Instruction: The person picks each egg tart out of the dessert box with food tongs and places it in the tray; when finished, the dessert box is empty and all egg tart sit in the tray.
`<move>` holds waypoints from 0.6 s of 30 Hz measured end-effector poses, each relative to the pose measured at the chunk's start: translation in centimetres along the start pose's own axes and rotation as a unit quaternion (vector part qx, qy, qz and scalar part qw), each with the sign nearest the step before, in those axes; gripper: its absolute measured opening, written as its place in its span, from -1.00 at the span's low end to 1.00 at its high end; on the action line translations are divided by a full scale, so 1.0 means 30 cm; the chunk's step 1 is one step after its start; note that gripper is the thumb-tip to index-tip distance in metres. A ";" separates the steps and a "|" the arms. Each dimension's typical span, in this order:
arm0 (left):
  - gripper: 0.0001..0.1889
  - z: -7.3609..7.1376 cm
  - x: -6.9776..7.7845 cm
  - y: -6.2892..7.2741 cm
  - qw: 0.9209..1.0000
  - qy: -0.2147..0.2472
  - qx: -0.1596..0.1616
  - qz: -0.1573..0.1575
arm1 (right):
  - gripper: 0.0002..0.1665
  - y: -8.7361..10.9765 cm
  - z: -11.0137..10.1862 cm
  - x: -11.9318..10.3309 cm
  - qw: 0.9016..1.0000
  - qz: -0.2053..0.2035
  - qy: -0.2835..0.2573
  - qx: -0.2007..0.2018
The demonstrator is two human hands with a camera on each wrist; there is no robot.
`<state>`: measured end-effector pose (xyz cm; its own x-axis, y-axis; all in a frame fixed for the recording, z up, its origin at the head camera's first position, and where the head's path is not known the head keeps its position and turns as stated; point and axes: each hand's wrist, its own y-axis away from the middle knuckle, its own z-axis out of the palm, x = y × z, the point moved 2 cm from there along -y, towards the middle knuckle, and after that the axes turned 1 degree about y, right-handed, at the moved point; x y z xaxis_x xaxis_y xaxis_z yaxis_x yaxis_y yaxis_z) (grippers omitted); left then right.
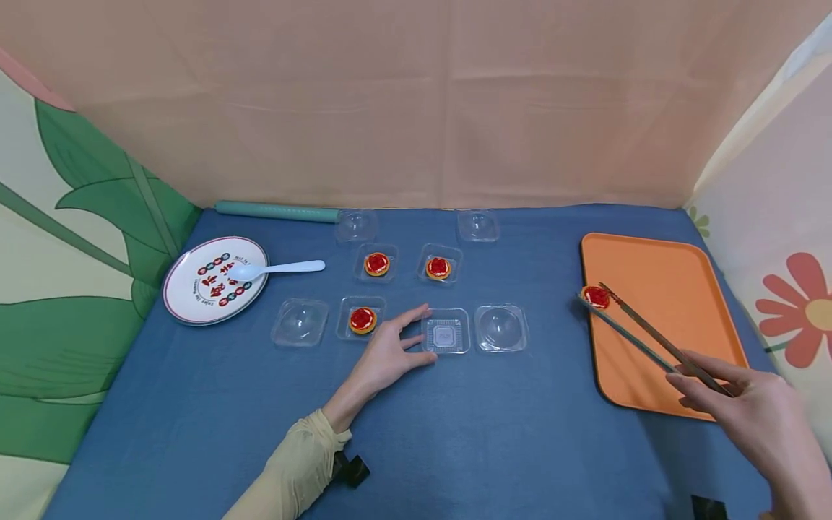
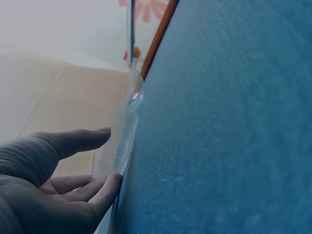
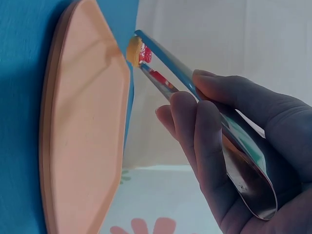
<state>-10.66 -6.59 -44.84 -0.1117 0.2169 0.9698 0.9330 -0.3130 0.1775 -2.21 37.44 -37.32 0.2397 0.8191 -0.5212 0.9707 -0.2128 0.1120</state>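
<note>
My left hand (image 1: pixel 383 359) reaches to a transparent plastic box (image 1: pixel 455 339), its fingers at the box's left edge and its thumb held apart. The box base sits beside its domed lid (image 1: pixel 502 328). On the right, my right hand (image 1: pixel 757 401) grips metal tongs (image 1: pixel 663 337). Between the tong tips is a small round tart (image 1: pixel 595 297) with a red top, held over the left edge of the orange tray (image 1: pixel 676 289). In the right wrist view the tart (image 3: pixel 132 51) is tilted on its side, pinched between both tips.
Three similar tarts (image 1: pixel 362 320) sit in transparent boxes (image 1: pixel 344 332) with lids (image 1: pixel 300 322) beside or behind them. At the left, a white plate (image 1: pixel 188 289) carries a white spoon (image 1: pixel 295 267). A teal roll (image 1: pixel 276 211) lies along the back edge, before a beige backdrop (image 1: pixel 364 108).
</note>
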 end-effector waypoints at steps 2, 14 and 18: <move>-0.13 -0.001 -0.001 0.001 1.000 -0.001 0.001 0.001 | -0.27 -0.004 0.000 0.013 1.000 0.007 -0.005 -0.001; -0.14 0.002 0.001 0.000 1.000 -0.007 0.002 0.007 | -0.25 -0.023 0.008 0.068 0.999 0.041 -0.004 0.012; -0.13 0.003 0.002 0.000 1.000 -0.009 0.004 0.007 | -0.25 -0.031 0.014 0.086 0.998 0.058 -0.004 0.009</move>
<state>-10.65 -6.50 -44.80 -0.0932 0.2297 0.9688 0.9368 -0.3094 0.1634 -2.52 39.51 -39.13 0.3500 0.7846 -0.5117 0.9359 -0.3156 0.1564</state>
